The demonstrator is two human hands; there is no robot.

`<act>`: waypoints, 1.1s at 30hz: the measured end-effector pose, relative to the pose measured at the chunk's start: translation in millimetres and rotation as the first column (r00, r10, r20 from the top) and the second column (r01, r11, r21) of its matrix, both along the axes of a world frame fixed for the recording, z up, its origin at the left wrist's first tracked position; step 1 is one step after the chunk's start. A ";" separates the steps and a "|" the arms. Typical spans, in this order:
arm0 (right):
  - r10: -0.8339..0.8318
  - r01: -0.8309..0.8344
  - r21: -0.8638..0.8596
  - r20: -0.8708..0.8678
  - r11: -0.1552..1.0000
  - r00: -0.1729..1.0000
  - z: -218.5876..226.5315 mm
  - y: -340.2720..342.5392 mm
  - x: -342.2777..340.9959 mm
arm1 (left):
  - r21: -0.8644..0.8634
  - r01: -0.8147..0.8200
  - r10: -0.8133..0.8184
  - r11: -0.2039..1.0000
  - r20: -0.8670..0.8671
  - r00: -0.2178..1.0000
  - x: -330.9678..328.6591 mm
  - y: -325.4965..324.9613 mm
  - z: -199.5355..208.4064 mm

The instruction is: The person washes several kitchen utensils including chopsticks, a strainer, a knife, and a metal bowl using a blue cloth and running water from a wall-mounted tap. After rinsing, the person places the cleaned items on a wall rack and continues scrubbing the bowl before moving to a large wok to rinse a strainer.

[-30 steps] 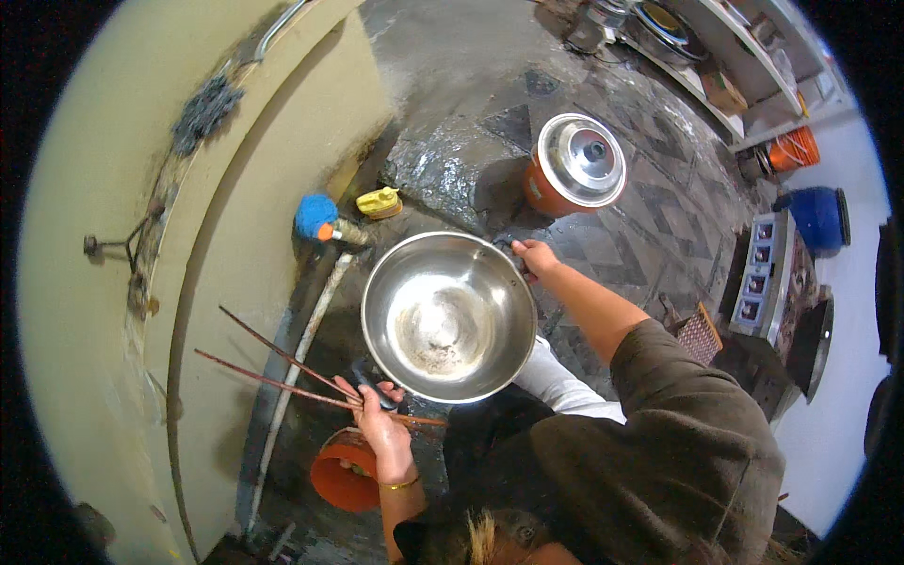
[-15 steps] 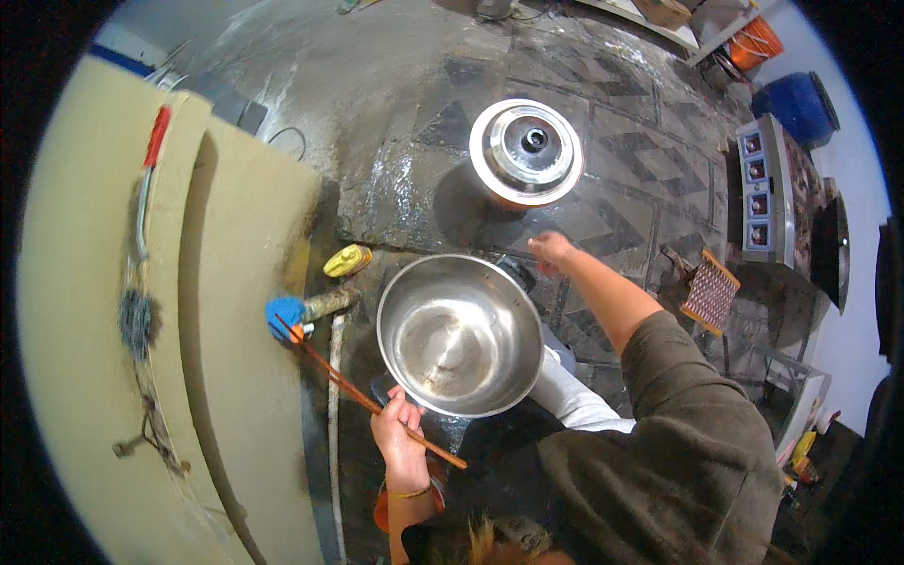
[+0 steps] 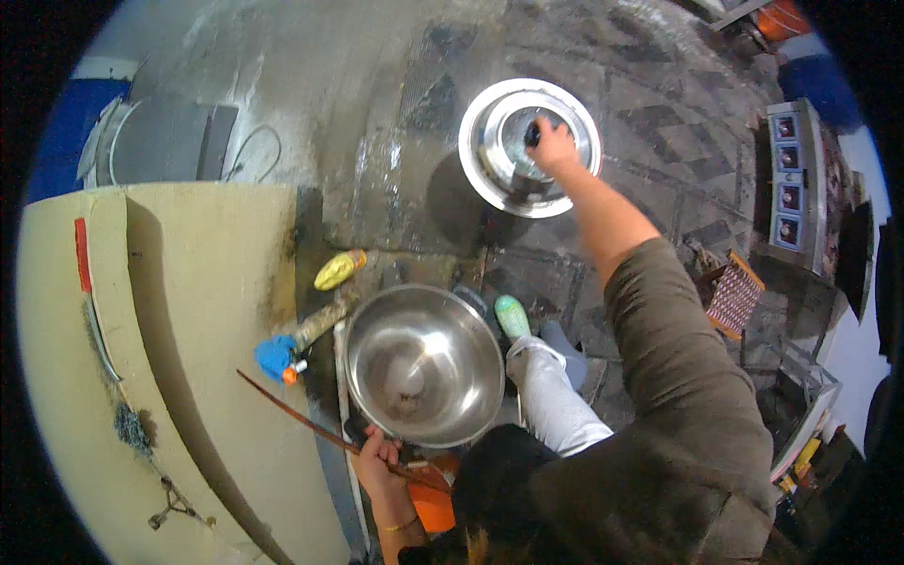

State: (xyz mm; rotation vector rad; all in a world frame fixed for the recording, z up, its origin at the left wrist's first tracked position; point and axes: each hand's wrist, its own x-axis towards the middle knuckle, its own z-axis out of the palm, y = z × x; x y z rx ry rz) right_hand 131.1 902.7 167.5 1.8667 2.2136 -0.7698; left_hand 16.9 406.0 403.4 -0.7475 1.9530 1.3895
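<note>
My left hand (image 3: 379, 463) is closed around long brown chopsticks (image 3: 294, 411), which slant out past both sides of the fist. The same fingers lie at the dark handle of a wide steel pot (image 3: 468, 381). This pot has no lid, and its inside shows a few brownish marks at the bottom. Farther ahead, my right hand (image 3: 556, 148) grips the black knob (image 3: 535, 133) of a shiny round lid (image 3: 490, 179). That lid sits over a vessel on the floor, whose body is mostly hidden beneath it.
Left of me rises a cream-coloured low wall (image 3: 226, 311). Beside it are a pipe with blue wrapping (image 3: 275, 358) and a yellow item (image 3: 339, 270). An orange bucket (image 3: 431, 508) stands below my left hand. To the right are a woven stool (image 3: 734, 299) and a metal stove (image 3: 800, 188).
My right hand has reached forward from beside the open pot and taken hold of the lid's knob. The view has shifted, and the open pot now appears lower and farther left.
</note>
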 end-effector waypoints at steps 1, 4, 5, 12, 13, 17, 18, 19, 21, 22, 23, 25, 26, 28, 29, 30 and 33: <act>0.015 -0.015 0.025 0.010 1.000 1.000 -2.4 3.0 -2.2 | 0.005 -0.012 0.012 1.000 0.010 1.000 -2.1 2.4 -1.2; 0.038 -0.040 0.050 0.047 0.998 0.998 -1.1 10.3 -0.9 | 0.079 -0.086 0.081 0.993 0.064 0.995 -6.0 10.2 -1.1; 0.015 -0.016 0.056 0.010 0.998 1.000 4.1 11.6 3.0 | 0.102 -0.072 0.065 0.992 0.073 0.995 -7.5 14.1 0.7; -0.286 0.251 -0.164 -0.752 0.954 0.593 114.8 -28.2 59.5 | 0.223 -0.049 0.004 0.974 0.199 0.980 -14.7 54.6 24.1; -0.313 0.211 -0.240 -0.835 0.948 0.453 134.2 -44.1 65.5 | 0.235 -0.043 -0.010 0.971 0.218 0.976 -14.8 62.0 26.5; -0.459 0.194 -0.417 -0.833 0.888 0.309 202.7 -115.8 84.7 | 0.375 0.008 -0.097 0.927 0.217 0.971 -14.5 92.9 33.1; -0.466 0.256 -0.399 -0.825 0.881 0.320 214.9 -133.1 84.8 | 0.414 0.037 -0.134 0.910 0.209 0.969 -13.8 99.2 36.2; -0.509 0.260 -0.447 -0.816 0.856 0.274 226.5 -149.4 85.8 | 0.498 -0.009 -0.127 0.867 0.240 0.962 -11.8 106.2 39.7; -0.598 0.265 -0.544 -0.773 0.796 0.210 245.6 -177.3 85.1 | 0.566 0.012 -0.184 0.824 0.248 0.951 -12.8 119.3 48.6; -0.644 0.269 -0.591 -0.740 0.760 0.193 254.4 -188.9 86.1 | 0.599 0.023 -0.216 0.800 0.253 0.943 -12.8 126.1 53.5; -0.592 0.265 -0.541 -0.787 0.798 0.175 261.9 -198.4 87.4 | 0.587 0.020 -0.226 0.809 0.278 0.934 -12.2 130.2 59.8; -0.623 0.304 -0.570 -0.773 0.763 0.115 274.8 -212.6 95.4 | 0.591 0.089 -0.290 0.802 0.254 0.923 -13.4 141.5 71.1; -0.573 0.329 -0.517 -0.814 0.790 0.099 279.4 -220.0 101.8 | 0.613 0.106 -0.313 0.783 0.240 0.919 -13.5 144.8 75.9; -0.443 0.379 -0.305 -0.823 0.873 0.357 283.2 -229.0 119.2 | 0.749 0.104 -0.434 0.654 0.259 0.863 -14.4 148.3 86.4; -0.314 0.286 -0.148 -0.618 0.947 0.721 283.3 -231.6 131.3 | 0.743 0.128 -0.441 0.657 0.241 0.864 -11.7 150.0 90.7; -0.242 0.208 -0.127 -0.586 0.970 0.773 281.4 -236.1 141.5 | 0.781 0.108 -0.476 0.616 0.259 0.841 -11.4 150.1 95.4; 0.105 -0.033 0.116 -0.686 0.993 0.720 271.0 -250.7 178.0 | 0.746 0.147 -0.491 0.650 0.264 0.830 -4.9 146.5 106.2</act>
